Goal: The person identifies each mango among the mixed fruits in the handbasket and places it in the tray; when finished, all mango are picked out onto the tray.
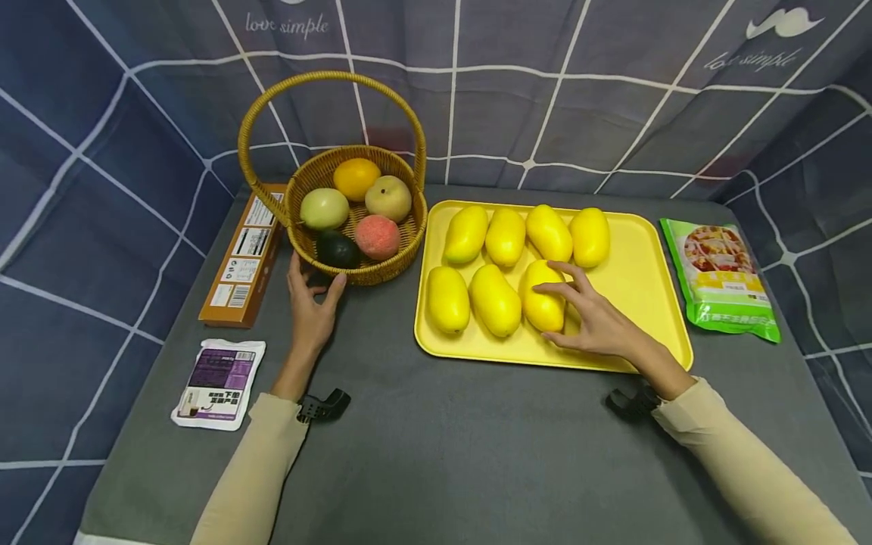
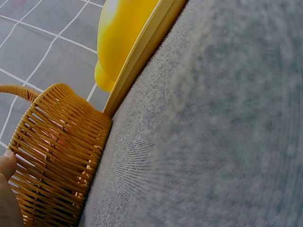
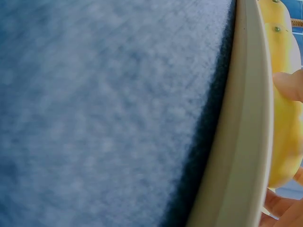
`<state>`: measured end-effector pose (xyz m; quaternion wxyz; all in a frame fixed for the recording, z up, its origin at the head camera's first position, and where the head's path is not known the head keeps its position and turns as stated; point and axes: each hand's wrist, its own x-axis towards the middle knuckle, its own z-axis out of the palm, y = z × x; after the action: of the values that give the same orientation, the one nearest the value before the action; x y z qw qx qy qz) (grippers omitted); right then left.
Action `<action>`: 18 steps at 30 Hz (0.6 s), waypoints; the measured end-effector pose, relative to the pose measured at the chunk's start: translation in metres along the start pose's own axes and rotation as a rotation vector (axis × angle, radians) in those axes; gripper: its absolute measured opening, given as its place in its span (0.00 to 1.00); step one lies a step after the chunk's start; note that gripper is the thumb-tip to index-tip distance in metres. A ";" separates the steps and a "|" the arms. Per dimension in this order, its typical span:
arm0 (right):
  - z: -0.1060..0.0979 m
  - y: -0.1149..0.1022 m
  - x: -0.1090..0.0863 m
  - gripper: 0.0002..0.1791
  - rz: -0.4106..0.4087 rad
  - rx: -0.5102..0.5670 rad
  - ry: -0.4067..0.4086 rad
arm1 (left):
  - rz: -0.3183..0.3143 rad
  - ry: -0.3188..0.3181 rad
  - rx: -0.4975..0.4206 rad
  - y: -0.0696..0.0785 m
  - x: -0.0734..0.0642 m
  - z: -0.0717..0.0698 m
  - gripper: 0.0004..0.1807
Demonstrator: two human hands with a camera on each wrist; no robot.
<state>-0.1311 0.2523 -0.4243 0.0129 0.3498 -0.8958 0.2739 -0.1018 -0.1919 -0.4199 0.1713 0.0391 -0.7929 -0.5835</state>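
On a yellow tray point(image 1: 630, 303) lie several yellow mangoes point(image 1: 506, 236) in two rows. My right hand point(image 1: 599, 322) holds the rightmost mango point(image 1: 541, 295) of the front row, thumb on its near side and fingers over its far side; the right wrist view shows the thumb point(image 3: 289, 85) against its skin. To the left, my left hand point(image 1: 312, 310) rests against the front left of a wicker basket point(image 1: 371, 274), its thumb point(image 2: 7, 163) touching the woven wall. Inside the basket are an orange fruit point(image 1: 356, 179), a pale green one, a tan one, a peach point(image 1: 378, 237) and a dark avocado point(image 1: 337, 250).
A brown box point(image 1: 238, 265) lies left of the basket, partly beneath its edge. In front of the box is a white and purple pouch point(image 1: 219, 384). Right of the tray lies a green food packet point(image 1: 722, 276). A checked curtain point(image 1: 490, 91) hangs behind the table.
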 end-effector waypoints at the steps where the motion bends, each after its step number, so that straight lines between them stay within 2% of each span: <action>1: -0.001 0.001 0.000 0.43 -0.002 -0.004 0.005 | -0.001 -0.002 -0.005 0.000 0.001 0.001 0.44; 9: -0.001 0.001 -0.001 0.42 0.000 -0.003 0.007 | 0.019 0.014 -0.011 0.000 0.004 -0.001 0.43; 18: -0.004 -0.004 -0.010 0.42 0.011 -0.012 -0.014 | -0.005 0.003 0.003 -0.003 -0.004 -0.003 0.44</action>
<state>-0.1218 0.2579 -0.4207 0.0071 0.3466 -0.8995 0.2661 -0.0976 -0.1947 -0.4223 0.1709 0.0420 -0.7935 -0.5826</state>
